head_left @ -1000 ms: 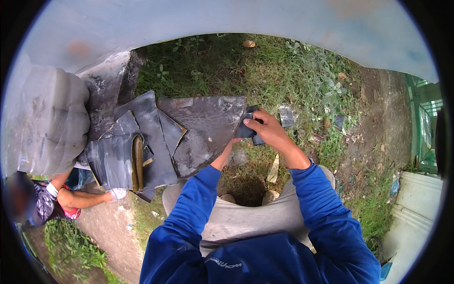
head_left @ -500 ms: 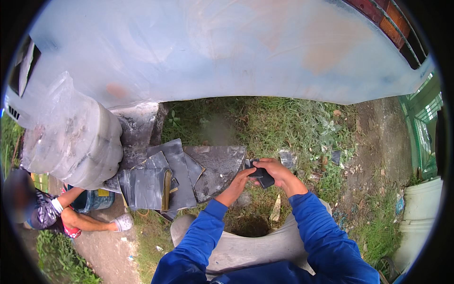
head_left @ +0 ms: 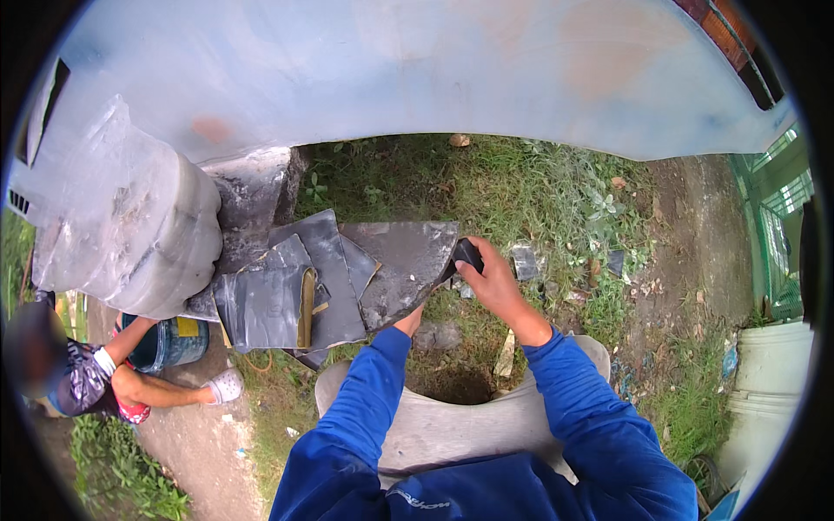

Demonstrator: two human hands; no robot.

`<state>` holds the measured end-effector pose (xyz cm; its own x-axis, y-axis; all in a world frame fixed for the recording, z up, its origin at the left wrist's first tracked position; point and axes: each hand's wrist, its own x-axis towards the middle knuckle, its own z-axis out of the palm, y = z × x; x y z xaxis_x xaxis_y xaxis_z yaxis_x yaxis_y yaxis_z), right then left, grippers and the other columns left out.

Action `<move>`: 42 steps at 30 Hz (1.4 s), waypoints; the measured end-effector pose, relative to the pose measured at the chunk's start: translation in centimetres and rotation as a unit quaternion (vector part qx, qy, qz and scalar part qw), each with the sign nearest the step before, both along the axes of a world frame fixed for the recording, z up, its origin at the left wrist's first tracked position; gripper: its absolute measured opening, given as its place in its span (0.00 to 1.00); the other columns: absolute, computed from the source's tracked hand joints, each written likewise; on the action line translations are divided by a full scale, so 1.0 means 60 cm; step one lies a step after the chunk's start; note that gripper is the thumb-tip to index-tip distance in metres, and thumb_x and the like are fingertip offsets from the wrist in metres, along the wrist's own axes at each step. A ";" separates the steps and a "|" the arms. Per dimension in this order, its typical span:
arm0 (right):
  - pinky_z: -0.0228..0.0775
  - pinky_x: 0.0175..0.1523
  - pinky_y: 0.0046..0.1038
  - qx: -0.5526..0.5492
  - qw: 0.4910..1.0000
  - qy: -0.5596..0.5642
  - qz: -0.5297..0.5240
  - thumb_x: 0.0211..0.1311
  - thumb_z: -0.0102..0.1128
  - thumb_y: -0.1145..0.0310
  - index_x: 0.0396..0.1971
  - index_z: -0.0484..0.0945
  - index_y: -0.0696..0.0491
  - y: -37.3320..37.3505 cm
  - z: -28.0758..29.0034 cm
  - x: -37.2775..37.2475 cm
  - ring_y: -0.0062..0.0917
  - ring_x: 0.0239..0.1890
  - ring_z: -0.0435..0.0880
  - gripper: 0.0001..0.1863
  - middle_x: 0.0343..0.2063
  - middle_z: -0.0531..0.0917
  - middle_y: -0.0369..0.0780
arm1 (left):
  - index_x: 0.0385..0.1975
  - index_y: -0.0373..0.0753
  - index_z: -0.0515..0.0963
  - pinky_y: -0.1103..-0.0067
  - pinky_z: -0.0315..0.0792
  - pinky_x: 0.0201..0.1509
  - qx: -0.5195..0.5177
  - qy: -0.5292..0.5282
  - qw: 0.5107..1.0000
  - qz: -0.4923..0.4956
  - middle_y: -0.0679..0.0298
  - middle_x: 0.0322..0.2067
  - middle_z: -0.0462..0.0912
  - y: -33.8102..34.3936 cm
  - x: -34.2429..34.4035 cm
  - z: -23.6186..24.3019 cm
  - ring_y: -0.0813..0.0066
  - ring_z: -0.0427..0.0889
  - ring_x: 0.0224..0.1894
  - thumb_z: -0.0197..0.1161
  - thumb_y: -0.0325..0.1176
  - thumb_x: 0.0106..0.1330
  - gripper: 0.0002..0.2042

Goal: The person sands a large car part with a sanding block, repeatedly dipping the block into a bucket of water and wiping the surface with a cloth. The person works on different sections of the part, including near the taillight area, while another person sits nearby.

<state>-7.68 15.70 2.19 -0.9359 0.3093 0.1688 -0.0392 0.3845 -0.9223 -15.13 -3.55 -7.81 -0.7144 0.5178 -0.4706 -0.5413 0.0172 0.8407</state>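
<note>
My right hand [head_left: 495, 282] is closed around a small black block [head_left: 470, 253], at the right end of a dark, dusty board [head_left: 408, 252]. Only the wrist and part of my left hand [head_left: 410, 320] show below the board's near edge; its fingers are hidden beneath the board. Several dark grey sheets, which look like sandpaper [head_left: 326, 260], lie overlapping on the board's left part. One folded sheet [head_left: 256, 306] with a tan edge is on top of them.
A large pale blue panel [head_left: 417, 78] with brownish patches spans the far side. A cloudy plastic container [head_left: 148, 226] stands at left, near a dark blue bucket [head_left: 178, 347] and another person's leg [head_left: 169, 391]. Grass [head_left: 521, 191] and debris cover the ground.
My hands have parted: the right carried the black block to the board's end, while the left went under the board's edge. The whole view has shifted, so the board appears higher.
</note>
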 end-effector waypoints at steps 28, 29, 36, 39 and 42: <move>0.68 0.60 0.36 0.043 0.996 -0.055 0.059 0.65 0.60 0.68 0.62 0.70 0.59 -0.003 0.022 0.006 0.45 0.55 0.76 0.26 0.51 0.75 0.50 | 0.72 0.38 0.56 0.72 0.61 0.73 0.153 0.061 0.985 -0.050 0.61 0.69 0.61 0.057 0.029 -0.015 0.73 0.62 0.70 0.44 0.50 0.80 0.29; 0.68 0.60 0.36 0.039 0.996 -0.052 0.067 0.65 0.60 0.67 0.62 0.70 0.58 -0.007 0.025 0.005 0.45 0.54 0.77 0.27 0.51 0.76 0.50 | 0.72 0.39 0.56 0.72 0.61 0.74 0.147 0.074 0.984 -0.069 0.61 0.69 0.60 0.053 0.024 -0.035 0.73 0.61 0.71 0.45 0.53 0.79 0.31; 0.69 0.53 0.35 0.159 0.977 -0.144 0.012 0.60 0.65 0.71 0.57 0.75 0.60 0.077 0.059 0.055 0.38 0.45 0.79 0.24 0.43 0.79 0.47 | 0.71 0.48 0.60 0.76 0.64 0.65 0.041 -0.008 0.968 -0.246 0.69 0.64 0.62 0.091 0.024 -0.021 0.75 0.63 0.65 0.54 0.56 0.74 0.31; 0.70 0.56 0.33 0.147 0.981 -0.102 -0.074 0.61 0.66 0.67 0.57 0.73 0.62 0.092 0.148 0.078 0.36 0.48 0.80 0.26 0.46 0.81 0.47 | 0.69 0.51 0.63 0.74 0.66 0.62 -0.047 0.143 0.962 -0.228 0.64 0.54 0.72 0.077 0.046 -0.072 0.69 0.71 0.59 0.54 0.52 0.74 0.26; 0.70 0.57 0.29 0.162 0.980 -0.031 -0.111 0.63 0.66 0.64 0.59 0.73 0.61 0.144 0.354 0.111 0.27 0.50 0.80 0.27 0.51 0.81 0.43 | 0.66 0.44 0.65 0.65 0.70 0.62 -0.158 0.324 0.891 -0.275 0.53 0.52 0.78 0.126 0.066 0.074 0.52 0.78 0.57 0.53 0.47 0.74 0.24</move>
<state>-1.00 24.33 23.46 -0.8636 0.4455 0.2360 0.1305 0.6497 -0.7489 -11.18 3.99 -3.35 -0.5689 0.7880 -0.2354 0.2197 0.4214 0.8799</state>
